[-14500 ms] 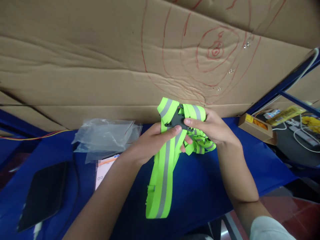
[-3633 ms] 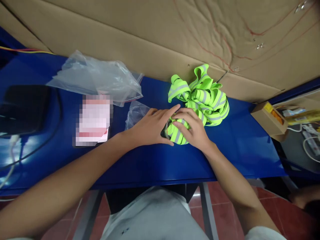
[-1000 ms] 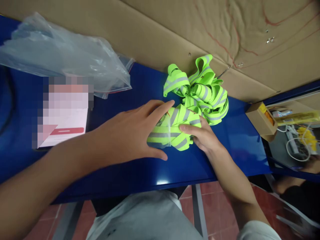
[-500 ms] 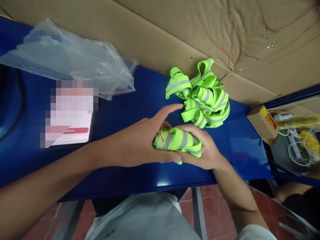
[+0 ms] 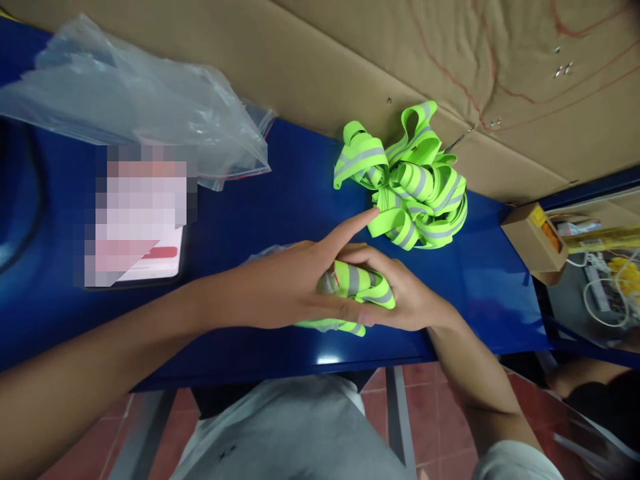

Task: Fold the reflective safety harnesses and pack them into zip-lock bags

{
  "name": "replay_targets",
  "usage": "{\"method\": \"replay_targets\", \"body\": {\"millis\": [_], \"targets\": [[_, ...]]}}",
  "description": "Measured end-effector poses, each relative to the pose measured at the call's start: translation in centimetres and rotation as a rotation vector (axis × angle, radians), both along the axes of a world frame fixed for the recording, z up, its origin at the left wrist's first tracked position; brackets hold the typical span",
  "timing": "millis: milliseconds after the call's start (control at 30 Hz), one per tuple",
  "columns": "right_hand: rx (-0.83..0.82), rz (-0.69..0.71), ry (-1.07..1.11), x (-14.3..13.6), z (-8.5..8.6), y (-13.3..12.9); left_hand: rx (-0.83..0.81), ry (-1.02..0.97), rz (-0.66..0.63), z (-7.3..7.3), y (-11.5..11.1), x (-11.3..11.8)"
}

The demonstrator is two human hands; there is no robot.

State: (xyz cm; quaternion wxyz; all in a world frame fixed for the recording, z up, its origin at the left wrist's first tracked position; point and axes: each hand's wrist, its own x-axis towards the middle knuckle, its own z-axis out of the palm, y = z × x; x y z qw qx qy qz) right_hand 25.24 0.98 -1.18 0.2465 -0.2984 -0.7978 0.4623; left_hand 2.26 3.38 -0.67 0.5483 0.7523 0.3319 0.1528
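Observation:
A bundle of neon green strap with grey stripes (image 5: 354, 281) sits between my two hands above the blue table, with clear plastic against its left end. My left hand (image 5: 295, 283) is wrapped over its left part, the thumb stretched up to the right. On the right side my right hand (image 5: 407, 293) grips the same bundle, its fingers partly hidden. Another length of green strap (image 5: 345, 327) shows below my left hand. Just beyond my hands lies a loose pile of the same green straps (image 5: 420, 180).
Clear plastic bags (image 5: 150, 100) and a phone with a lit, partly blurred screen (image 5: 150, 263) lie at the left of the blue table (image 5: 225, 220). Brown cardboard (image 5: 340, 73) lines the back. An open carton (image 5: 535, 240) stands right. Part of another person (image 5: 595, 393) shows lower right.
My hands have closed more around the bundle, covering more of it. Clear plastic now shows behind my left hand, and green strap extends below it. The view has shifted slightly.

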Motion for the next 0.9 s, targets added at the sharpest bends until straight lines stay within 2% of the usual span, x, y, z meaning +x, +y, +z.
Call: {"method": "replay_targets", "body": {"millis": [100,167,200,267,367,500,733,800,900], "targets": [[-0.026,-0.087,0.019,0.0,0.5,-0.2,0.157,-0.064,0.249,0.4,-0.1,0.2],[-0.071,-0.128,0.010,0.1,0.8,-0.3,0.246,0.022,0.355,1.0,-0.2,-0.1],[-0.113,-0.149,0.014,0.2,0.9,-0.3,0.239,0.082,0.333,1.4,-0.2,-0.4],[-0.217,-0.217,0.047,0.2,0.8,-0.4,0.130,0.155,0.180,1.9,0.0,-1.1],[-0.277,-0.360,0.136,0.0,0.3,-0.5,-0.049,0.094,0.046,1.9,0.7,-1.8],[-0.192,-0.445,0.156,-0.5,0.0,-0.6,-0.244,-0.065,0.071,0.8,1.6,-1.4],[-0.103,-0.310,0.025,-0.3,0.7,-0.5,-0.345,-0.215,0.154,-1.1,1.9,-0.2],[-0.017,-0.299,-0.059,0.1,0.8,-0.3,-0.378,-0.271,0.195,-1.4,1.8,0.0],[0.088,-0.410,-0.134,0.6,0.7,0.0,-0.416,-0.351,0.242,-1.4,1.7,0.4]]}}
